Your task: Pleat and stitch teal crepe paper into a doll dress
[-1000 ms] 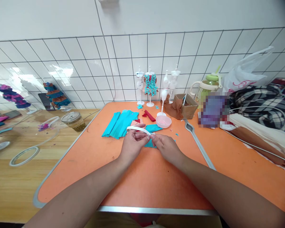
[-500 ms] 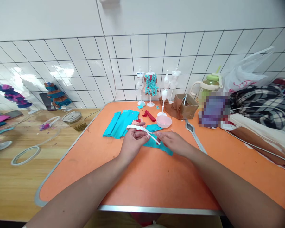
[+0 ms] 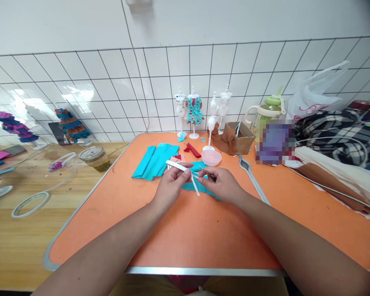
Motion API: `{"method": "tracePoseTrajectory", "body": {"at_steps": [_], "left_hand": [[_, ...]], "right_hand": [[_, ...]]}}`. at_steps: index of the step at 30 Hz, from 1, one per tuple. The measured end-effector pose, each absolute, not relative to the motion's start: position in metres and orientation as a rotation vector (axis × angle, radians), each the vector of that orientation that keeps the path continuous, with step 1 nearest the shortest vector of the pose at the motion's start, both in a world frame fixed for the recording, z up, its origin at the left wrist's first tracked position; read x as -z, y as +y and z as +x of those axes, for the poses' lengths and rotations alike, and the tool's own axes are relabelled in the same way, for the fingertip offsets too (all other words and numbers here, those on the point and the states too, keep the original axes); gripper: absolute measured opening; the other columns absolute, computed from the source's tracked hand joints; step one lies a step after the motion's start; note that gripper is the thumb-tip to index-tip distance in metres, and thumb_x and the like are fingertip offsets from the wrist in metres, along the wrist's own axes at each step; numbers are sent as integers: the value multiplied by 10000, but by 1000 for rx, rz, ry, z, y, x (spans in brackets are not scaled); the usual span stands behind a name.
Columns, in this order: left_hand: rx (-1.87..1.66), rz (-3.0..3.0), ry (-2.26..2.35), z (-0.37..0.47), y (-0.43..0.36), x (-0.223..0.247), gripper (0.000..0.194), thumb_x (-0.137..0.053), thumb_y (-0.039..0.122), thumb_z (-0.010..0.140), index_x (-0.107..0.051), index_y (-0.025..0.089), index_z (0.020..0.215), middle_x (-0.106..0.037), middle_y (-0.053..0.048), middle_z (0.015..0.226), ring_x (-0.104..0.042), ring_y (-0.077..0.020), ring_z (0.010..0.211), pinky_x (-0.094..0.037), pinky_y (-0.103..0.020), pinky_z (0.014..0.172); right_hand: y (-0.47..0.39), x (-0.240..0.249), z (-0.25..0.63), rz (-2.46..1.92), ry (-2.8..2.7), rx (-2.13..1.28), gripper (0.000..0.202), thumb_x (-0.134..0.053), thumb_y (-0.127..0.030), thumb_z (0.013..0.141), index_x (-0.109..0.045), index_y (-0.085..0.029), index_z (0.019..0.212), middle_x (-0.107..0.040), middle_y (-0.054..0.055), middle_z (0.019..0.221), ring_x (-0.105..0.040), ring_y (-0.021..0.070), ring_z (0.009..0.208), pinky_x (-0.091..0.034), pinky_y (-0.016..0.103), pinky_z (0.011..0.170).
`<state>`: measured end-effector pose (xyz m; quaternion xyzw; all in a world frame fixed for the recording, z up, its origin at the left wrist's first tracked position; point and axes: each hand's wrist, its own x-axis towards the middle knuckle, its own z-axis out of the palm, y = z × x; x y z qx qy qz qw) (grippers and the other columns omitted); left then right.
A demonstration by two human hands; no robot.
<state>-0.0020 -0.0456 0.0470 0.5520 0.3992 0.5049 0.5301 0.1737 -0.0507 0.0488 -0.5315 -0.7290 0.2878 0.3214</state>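
Note:
Pinched between the fingers of my left hand [image 3: 172, 183] is a white strip [image 3: 195, 185], whose flat upper part points up-left while a narrow end hangs down. My right hand [image 3: 219, 183] is closed around a small dark metal tool, too small to name, and its fingertips are at the strip's edge. Below the hands lies a teal paper piece [image 3: 203, 190]. A larger teal crepe sheet [image 3: 156, 161] rests to the left. Behind the hands are a pink bowl [image 3: 211, 158] and a red paper roll [image 3: 193, 151].
White mannequin stands [image 3: 223, 105] line the wall, one dressed in teal flowers [image 3: 194, 111]. A cardboard box [image 3: 245, 139], a green-lidded bottle [image 3: 273, 107] and plaid cloth [image 3: 327, 131] are at right. A jar [image 3: 95, 158] and tape roll [image 3: 31, 204] sit on the left wooden table.
The white strip's loose end has swung down and left, and now hangs more steeply. My right hand has shifted slightly left, with its metal tool more visible. The view has moved a little.

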Motion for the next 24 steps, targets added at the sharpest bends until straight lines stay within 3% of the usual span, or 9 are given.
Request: {"method": "tracePoseTrajectory", "body": {"at_steps": [3,10,16,20,24], "left_hand": [[-1178,1399,1000,-6,-42,-48,359,-681,450,732,-686,165,951,-667,-60,972,-618,-190,831,-530,-333,770],[-1111,1459,1058,-13,-39,-50,390,-671,463,740,-699,175,1001,-653,-35,764,-588,-161,648,-517,-309,660],[-1109,1374,1061,-14,-35,-50,473,-710,427,707,-648,176,1104,-622,5,631,-610,-165,644,-520,-314,684],[-1108,1378,1063,-18,-32,-51,585,-777,332,633,-598,181,1169,-673,-5,726,-642,-169,732,-498,-295,751],[-1095,1403,1049,-17,-33,-51,643,-756,275,651,-538,180,1249,-651,9,715,-637,-153,729,-494,-272,727]], "right_hand": [[-51,-51,175,-1396,-1911,-835,243,-544,-423,790,-641,-200,797,-375,-65,518,-348,94,489,-241,219,472],[-50,-51,174,-1402,-1898,-940,254,-538,-433,786,-639,-201,803,-354,-63,524,-348,93,481,-231,214,457],[-55,-53,173,-1404,-1799,-792,432,-542,-460,797,-536,-234,1165,-398,-70,565,-392,110,519,-280,219,494],[-64,-59,172,-1369,-1928,-818,342,-470,-530,840,-569,-234,980,-398,-67,537,-389,111,505,-249,222,490],[-66,-58,170,-1394,-2027,-843,377,-376,-543,887,-563,-217,857,-512,-23,619,-455,132,568,-279,235,521]]}}
